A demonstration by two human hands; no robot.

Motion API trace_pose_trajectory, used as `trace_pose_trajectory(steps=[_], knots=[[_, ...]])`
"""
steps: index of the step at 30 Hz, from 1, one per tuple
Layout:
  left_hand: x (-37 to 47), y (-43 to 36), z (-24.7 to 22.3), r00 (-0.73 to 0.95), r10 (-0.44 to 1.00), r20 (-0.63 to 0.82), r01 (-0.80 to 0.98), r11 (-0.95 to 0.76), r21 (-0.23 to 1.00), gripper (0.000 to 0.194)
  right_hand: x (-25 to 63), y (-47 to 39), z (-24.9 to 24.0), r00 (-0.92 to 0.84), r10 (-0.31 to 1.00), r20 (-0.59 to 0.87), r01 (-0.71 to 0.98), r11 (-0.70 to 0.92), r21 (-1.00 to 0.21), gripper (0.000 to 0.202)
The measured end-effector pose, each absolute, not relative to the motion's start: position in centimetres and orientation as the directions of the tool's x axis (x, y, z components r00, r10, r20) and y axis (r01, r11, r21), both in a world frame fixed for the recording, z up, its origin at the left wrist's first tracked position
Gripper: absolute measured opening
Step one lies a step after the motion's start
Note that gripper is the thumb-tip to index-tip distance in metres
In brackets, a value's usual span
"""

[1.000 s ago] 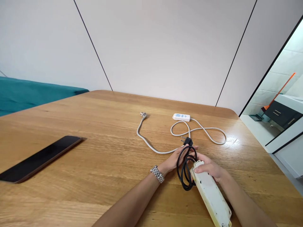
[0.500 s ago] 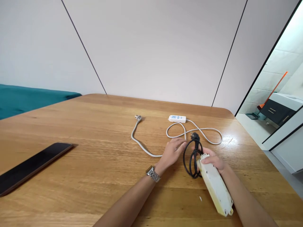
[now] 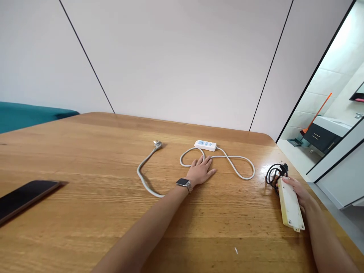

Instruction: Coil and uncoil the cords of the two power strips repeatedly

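Note:
My left hand (image 3: 199, 171) lies with fingers spread over the pale cord (image 3: 247, 178) of a small white power strip (image 3: 205, 145). Part of that cord is hidden under the hand and forearm. Its grey plug (image 3: 157, 144) rests on the table to the left. At the right, my right hand (image 3: 298, 191) is closed around an older, yellowed power strip (image 3: 290, 206), its underside facing up. A bundled black cord with a black plug (image 3: 283, 169) hangs at that strip's far end, by the fingertips.
A dark tablet-like slab (image 3: 25, 197) lies on the wooden table (image 3: 99, 151) at left. A white scrap (image 3: 236, 250) sits near the front. Behind the table rises a pale panelled wall (image 3: 176, 68). The table's right edge runs close to my right arm.
My right hand has carried the yellowed power strip and its black cord to the right. My left hand has moved up and flattened out on the pale cord. The view has shifted slightly.

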State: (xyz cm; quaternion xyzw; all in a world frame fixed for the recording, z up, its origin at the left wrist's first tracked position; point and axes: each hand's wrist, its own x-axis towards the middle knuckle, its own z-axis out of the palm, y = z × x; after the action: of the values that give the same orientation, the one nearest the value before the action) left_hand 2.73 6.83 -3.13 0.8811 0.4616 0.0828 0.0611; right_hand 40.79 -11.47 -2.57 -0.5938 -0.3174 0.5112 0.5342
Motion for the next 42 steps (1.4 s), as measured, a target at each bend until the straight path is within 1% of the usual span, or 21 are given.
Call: trace_pose_trajectory(steps=[2,6,8,11,14,16,18,20,22,24,27,28,29,30,32,33,34,36,38,40,42], knots=[[1.5,7.6,-3.1,0.539,0.837,0.091,0.819,-0.547,0.175,0.064,41.4,-10.1,-2.4,0.305,0.917,-0.258,-0.107,-0.236,-0.966,0.035],[0.6,8.0,-3.0,0.516,0.853,0.086,0.835,-0.522,0.174,0.061,41.8,-6.4,-1.6,0.474,0.858,-0.197,0.164,-0.305,-0.938,0.035],[0.6,8.0,-3.0,0.512,0.855,0.082,0.837,-0.519,0.177,0.062,42.1,-4.8,-1.1,0.494,0.855,-0.156,0.284,-0.329,-0.901,0.040],[0.7,7.8,-3.1,0.516,0.853,0.077,0.834,-0.521,0.183,0.063,42.9,-3.1,-0.7,0.454,0.883,-0.121,0.441,-0.341,-0.830,0.050],[0.8,7.9,-3.0,0.518,0.852,0.072,0.831,-0.522,0.192,0.063,43.9,-2.4,-0.9,0.534,0.845,-0.017,0.561,-0.369,-0.741,0.055],[0.8,7.8,-2.8,0.521,0.851,0.067,0.828,-0.522,0.203,0.063,44.3,-2.4,-1.3,0.603,0.796,0.052,0.571,-0.385,-0.725,0.062],[0.7,7.6,-2.4,0.527,0.848,0.050,0.822,-0.524,0.224,0.062,44.5,-2.8,-1.9,0.648,0.757,0.088,0.543,-0.377,-0.750,0.068],[0.3,7.0,-2.0,0.526,0.849,0.046,0.819,-0.520,0.243,0.063,44.5,-3.3,-2.2,0.688,0.718,0.106,0.499,-0.362,-0.787,0.069],[-0.6,6.0,-1.8,0.506,0.857,0.093,0.824,-0.513,0.241,0.063,44.2,-3.9,-2.0,0.732,0.668,0.135,0.465,-0.345,-0.815,0.064],[-2.0,4.9,-1.8,0.455,0.875,0.165,0.847,-0.483,0.221,0.060,43.4,-4.5,-1.2,0.788,0.586,0.188,0.446,-0.333,-0.831,0.057],[-4.4,3.0,-2.3,0.342,0.918,0.202,0.901,-0.381,0.206,0.055,40.6,-5.0,0.6,0.823,0.466,0.325,0.475,-0.253,-0.843,0.048],[-5.0,2.4,-2.5,0.321,0.927,0.194,0.911,-0.359,0.206,0.054,39.0,-5.1,1.0,0.801,0.461,0.382,0.511,-0.193,-0.838,0.046],[-5.4,1.9,-2.7,0.320,0.929,0.187,0.911,-0.355,0.208,0.051,37.1,-5.1,1.3,0.751,0.489,0.444,0.563,-0.123,-0.817,0.045],[-5.6,1.4,-2.9,0.335,0.924,0.182,0.905,-0.370,0.213,0.048,35.0,-5.0,1.3,0.687,0.542,0.484,0.603,-0.055,-0.795,0.044],[-5.5,0.8,-3.0,0.397,0.898,0.191,0.870,-0.435,0.233,0.041,30.2,-4.6,0.4,0.499,0.711,0.495,0.664,0.053,-0.746,0.041],[-5.2,0.6,-3.0,0.431,0.879,0.205,0.845,-0.473,0.249,0.038,27.8,-4.3,-0.4,0.398,0.764,0.508,0.710,0.094,-0.698,0.038],[-5.0,0.6,-2.9,0.461,0.859,0.222,0.819,-0.508,0.266,0.035,25.6,-4.0,-1.3,0.292,0.797,0.528,0.771,0.130,-0.623,0.037],[-4.5,0.5,-2.5,0.519,0.818,0.249,0.767,-0.574,0.288,0.031,22.0,-3.3,-3.2,0.125,0.828,0.547,0.869,0.174,-0.463,0.038],[-4.2,0.3,-2.1,0.591,0.766,0.252,0.714,-0.643,0.277,0.029,19.9,-2.7,-4.5,0.123,0.820,0.559,0.917,0.122,-0.380,0.038],[-3.7,-0.4,-1.7,0.684,0.693,0.227,0.646,-0.720,0.254,0.030,18.9,-2.6,-4.9,0.111,0.803,0.585,0.926,0.130,-0.355,0.034],[-3.0,-1.3,-1.3,0.786,0.582,0.208,0.534,-0.809,0.244,0.029,18.3,-3.0,-4.6,0.024,0.796,0.605,0.893,0.255,-0.371,0.030]])
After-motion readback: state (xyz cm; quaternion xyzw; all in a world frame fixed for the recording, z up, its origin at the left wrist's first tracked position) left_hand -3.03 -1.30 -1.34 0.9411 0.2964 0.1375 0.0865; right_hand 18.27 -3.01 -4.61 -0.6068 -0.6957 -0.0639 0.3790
